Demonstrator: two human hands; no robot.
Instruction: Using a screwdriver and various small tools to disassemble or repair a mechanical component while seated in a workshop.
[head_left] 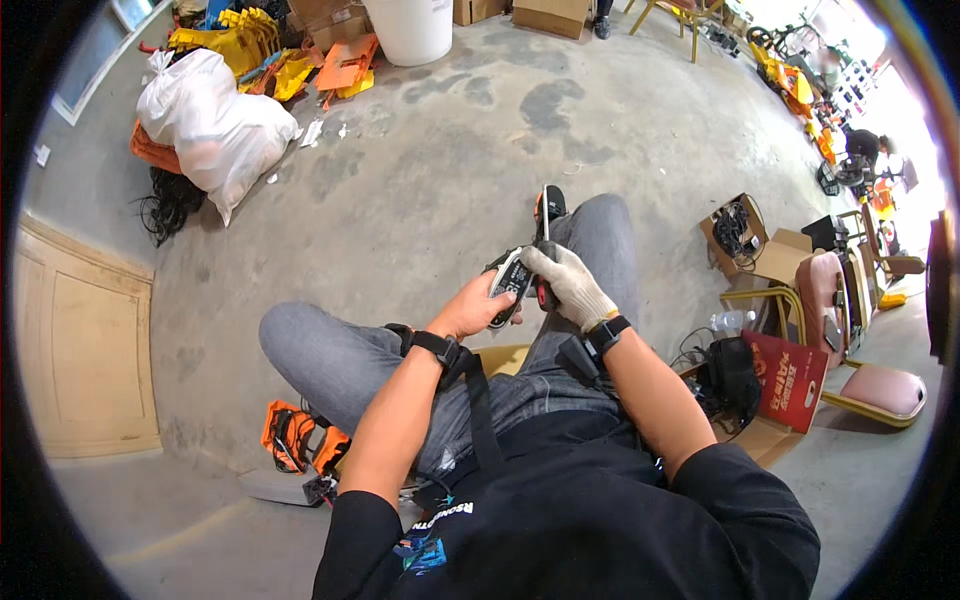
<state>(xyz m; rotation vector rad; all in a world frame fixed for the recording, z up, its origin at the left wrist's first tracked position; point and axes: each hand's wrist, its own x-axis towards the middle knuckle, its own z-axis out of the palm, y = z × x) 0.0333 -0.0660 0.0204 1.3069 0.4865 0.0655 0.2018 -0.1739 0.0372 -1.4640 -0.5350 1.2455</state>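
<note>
In the middle of the head view, my bare left hand (468,305) grips a black oblong object (510,285) with a pale rim and pale markings. My right hand (570,285), in a white knitted glove, is closed on a red-and-black handled tool (543,292) whose narrow upper part points away from me, against the oblong object or very near it; whether they touch is hard to tell. Both hands are held over my lap, between my jeans-clad knees. Black devices are strapped on both wrists.
An orange-and-black item (292,435) lies by my left leg. At right are chairs (878,392), a box of cables (748,262), a bottle (733,320) and a red carton (775,390). White sacks (205,125), orange parts and a bucket (410,25) stand ahead; a door (85,350) is left.
</note>
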